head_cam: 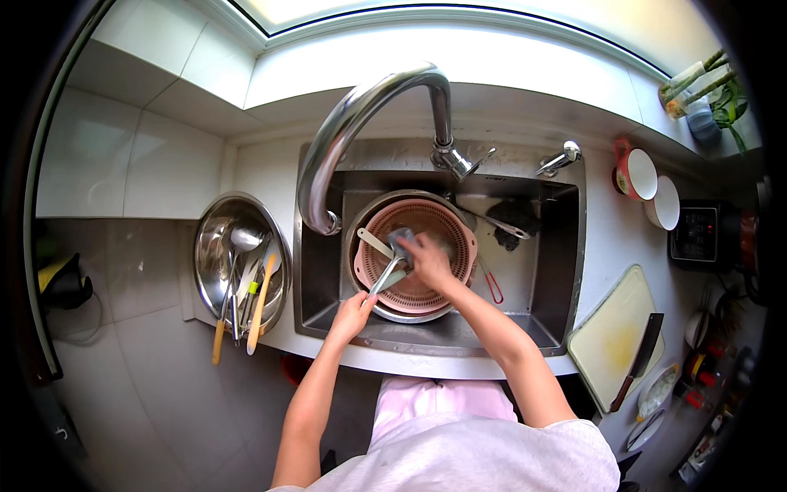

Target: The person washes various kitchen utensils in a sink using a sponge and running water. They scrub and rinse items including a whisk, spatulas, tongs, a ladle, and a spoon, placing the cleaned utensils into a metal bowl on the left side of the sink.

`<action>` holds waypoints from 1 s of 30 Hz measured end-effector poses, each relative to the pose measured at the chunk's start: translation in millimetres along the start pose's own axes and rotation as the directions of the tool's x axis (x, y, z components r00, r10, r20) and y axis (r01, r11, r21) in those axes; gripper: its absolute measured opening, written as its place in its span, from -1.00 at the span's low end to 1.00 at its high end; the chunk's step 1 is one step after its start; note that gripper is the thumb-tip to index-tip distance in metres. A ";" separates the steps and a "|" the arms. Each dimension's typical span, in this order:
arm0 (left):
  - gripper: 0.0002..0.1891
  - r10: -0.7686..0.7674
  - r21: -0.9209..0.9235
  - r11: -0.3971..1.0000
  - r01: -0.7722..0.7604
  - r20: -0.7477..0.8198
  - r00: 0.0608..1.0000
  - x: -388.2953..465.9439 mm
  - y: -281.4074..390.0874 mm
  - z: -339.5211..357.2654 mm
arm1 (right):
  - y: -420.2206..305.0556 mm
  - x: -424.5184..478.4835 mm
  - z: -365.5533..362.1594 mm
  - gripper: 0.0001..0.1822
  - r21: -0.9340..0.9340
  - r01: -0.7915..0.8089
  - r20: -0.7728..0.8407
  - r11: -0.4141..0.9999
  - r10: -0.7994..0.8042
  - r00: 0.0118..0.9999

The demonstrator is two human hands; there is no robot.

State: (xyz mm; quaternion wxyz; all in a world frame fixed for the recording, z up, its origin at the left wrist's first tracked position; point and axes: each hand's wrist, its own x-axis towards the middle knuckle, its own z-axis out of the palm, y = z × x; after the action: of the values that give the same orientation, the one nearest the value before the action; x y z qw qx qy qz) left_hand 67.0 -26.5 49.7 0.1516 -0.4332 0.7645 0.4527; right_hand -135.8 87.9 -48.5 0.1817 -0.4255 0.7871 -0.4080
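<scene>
My left hand [356,312] grips the lower end of a metal utensil handle [386,275], slanting up over a pink plastic colander [470,246]. At the utensil's upper end, my right hand [431,263] presses a bluish-grey cloth-like piece [402,237] against it; the utensil's head is hidden there. The colander sits inside a round metal basin [384,200] in the sink. A white-handled utensil [372,241] leans in the colander, and a pale flat piece [392,280] lies beneath the metal handle.
Around the basin, the steel sink [556,258] holds a dark clump [515,222], a long-handled utensil [501,226] and a red wire handle [494,289]. The faucet [369,98] arches overhead. Left stands a metal bowl [212,246] of utensils; right, a cleaver [645,347] on a cutting board [605,320].
</scene>
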 end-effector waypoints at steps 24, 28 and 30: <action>-0.73 -0.101 -0.650 0.640 0.411 0.458 0.883 -6.9 45.1 3.2 | 53.6 3.5 24.5 -0.54 -0.027 -0.503 -0.138 0.864 0.495 0.858; -0.68 0.009 -0.771 0.484 0.413 0.476 0.880 8.1 38.8 1.0 | 9.0 -8.5 6.0 -0.51 0.169 -0.414 -0.097 0.894 0.433 0.896; -0.62 -0.020 -0.778 0.487 0.398 0.445 0.895 11.1 48.5 4.2 | -29.9 -29.0 -14.2 -0.48 0.206 -0.246 -0.143 0.947 0.277 0.950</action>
State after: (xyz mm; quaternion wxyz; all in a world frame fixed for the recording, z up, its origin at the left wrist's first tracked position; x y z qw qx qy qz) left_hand 21.2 -18.4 67.7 0.1180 -0.4466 0.3373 0.8203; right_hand -112.6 109.4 -17.8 0.2054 -0.2621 0.8078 -0.4864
